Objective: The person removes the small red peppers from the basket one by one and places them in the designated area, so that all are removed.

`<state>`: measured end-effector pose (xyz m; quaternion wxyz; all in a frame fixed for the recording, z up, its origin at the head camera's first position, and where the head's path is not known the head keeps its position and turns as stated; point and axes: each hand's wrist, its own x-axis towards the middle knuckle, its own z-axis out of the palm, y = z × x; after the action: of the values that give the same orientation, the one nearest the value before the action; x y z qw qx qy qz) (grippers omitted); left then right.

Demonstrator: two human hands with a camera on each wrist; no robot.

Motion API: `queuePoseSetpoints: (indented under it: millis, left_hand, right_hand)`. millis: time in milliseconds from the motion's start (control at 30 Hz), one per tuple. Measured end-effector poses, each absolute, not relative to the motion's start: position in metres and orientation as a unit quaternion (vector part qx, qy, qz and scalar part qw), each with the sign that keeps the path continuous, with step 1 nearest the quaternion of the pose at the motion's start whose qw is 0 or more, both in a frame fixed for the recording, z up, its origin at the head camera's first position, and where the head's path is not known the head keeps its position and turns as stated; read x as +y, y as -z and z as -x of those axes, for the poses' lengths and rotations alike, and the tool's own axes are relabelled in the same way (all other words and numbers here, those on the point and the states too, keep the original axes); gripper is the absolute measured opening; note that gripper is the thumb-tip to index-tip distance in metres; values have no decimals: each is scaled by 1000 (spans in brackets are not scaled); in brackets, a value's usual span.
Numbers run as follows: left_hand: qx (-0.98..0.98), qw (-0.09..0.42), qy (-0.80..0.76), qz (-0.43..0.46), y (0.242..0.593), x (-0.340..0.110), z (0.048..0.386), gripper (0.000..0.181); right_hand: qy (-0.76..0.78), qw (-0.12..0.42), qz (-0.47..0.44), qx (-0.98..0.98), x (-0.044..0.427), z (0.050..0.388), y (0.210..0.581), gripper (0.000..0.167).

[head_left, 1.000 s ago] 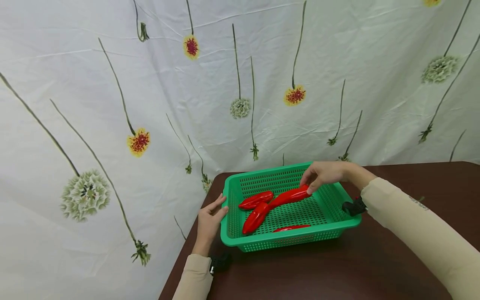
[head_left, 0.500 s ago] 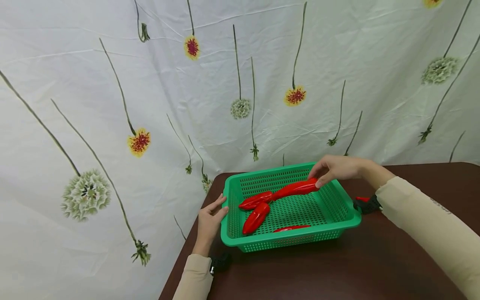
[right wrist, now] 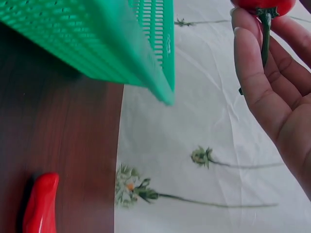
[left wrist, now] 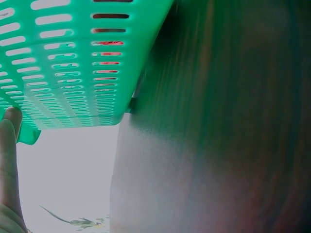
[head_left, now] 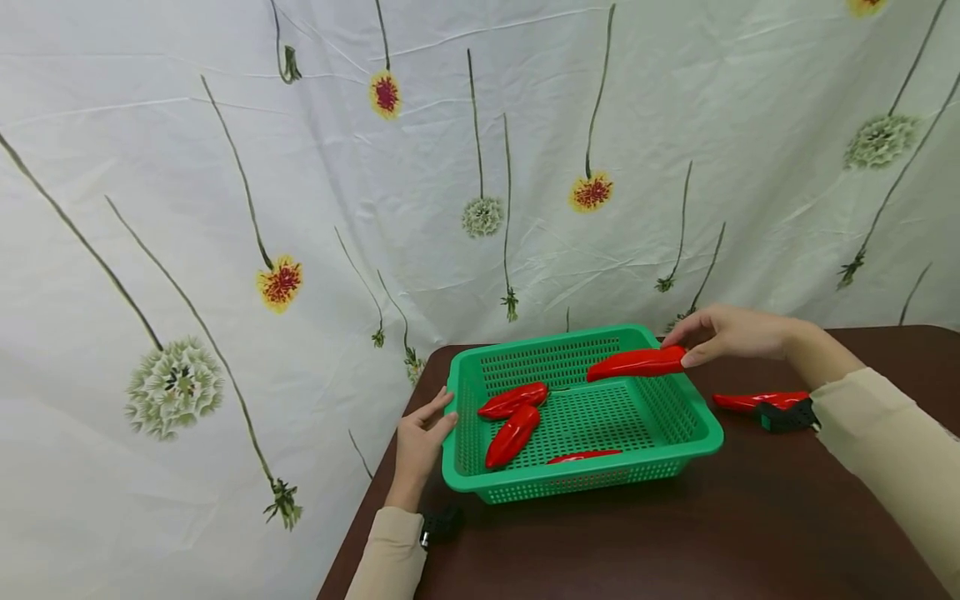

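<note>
Green plastic shapes the middle of the head view: a perforated basket [head_left: 577,473] on a dark wood table [head_left: 600,550], its far left corner close to the table's own far left corner. The left hand [head_left: 418,446] lies between the basket's left rim and the table's left edge, a narrow strip; its thumb and fingers are spread apart, tips touching the basket's side, not wrapped round it.

The right hand [head_left: 738,333] pinches a long red pepper [head_left: 637,363] at one end, thumb and fingers clamped on it. The right wrist view shows the green stem [right wrist: 265,39] of that pepper hanging beside the fingers. The pepper is nearly level, up by the basket's far right corner, with its pointed end over the inside and its gripped end by the right rim. In the right wrist view a gap separates hand and rim, with cloth [right wrist: 204,121] visible between them.

Inside the basket, two peppers lie at the left, one [head_left: 513,401] behind the other [head_left: 512,437]. A third [head_left: 585,457] lies along the near wall, partly hidden by the rim. Between these and the right wall stretches the bare mesh floor.

Another pepper [head_left: 757,402] lies on the table right of the basket, apart from its rim, partly covered by the black wrist camera [head_left: 786,416]. Wood continues past it and along the near side.
</note>
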<state>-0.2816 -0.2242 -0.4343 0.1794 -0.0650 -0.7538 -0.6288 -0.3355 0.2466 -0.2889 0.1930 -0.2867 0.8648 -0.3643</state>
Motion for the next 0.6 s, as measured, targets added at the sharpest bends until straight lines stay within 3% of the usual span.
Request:
queuePoseSetpoints:
  millis: [400,600]
  left_hand:
    - [-749,176,635,66,435,-225,281,38]
    - [-753,182,629,65,434,-224,282,37]
  right_hand:
    - [365,168,267,876,284,327,302,43]
    - [387,186,255,866,300,323,310,46]
